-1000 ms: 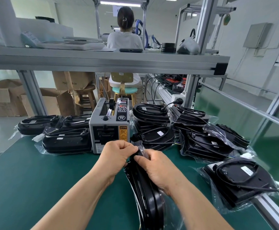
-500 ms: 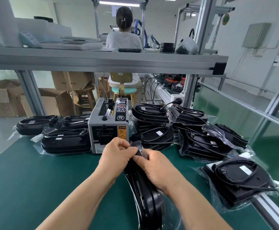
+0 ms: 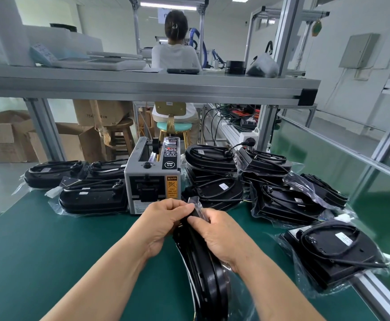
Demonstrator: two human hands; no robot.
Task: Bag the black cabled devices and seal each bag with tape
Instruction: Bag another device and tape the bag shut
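A black cabled device [image 3: 209, 274] in a clear plastic bag stands on edge on the green table, right in front of me. My left hand [image 3: 163, 222] and my right hand [image 3: 219, 235] both pinch the bag's folded top flap [image 3: 197, 208] at the device's far end. Just behind the hands stands the grey tape dispenser [image 3: 153, 179]. Whether a piece of tape is on the flap cannot be seen.
Bagged devices [image 3: 92, 195] lie left of the dispenser. A pile of black devices [image 3: 279, 188], some in bags, lies to the right, with one bagged unit [image 3: 335, 249] at the table's right edge. A metal shelf [image 3: 143, 89] spans overhead; a person sits beyond it.
Both hands keep their pinch on the bag's top flap. The fingers shifted slightly at the flap; the device stays on edge in the same place.
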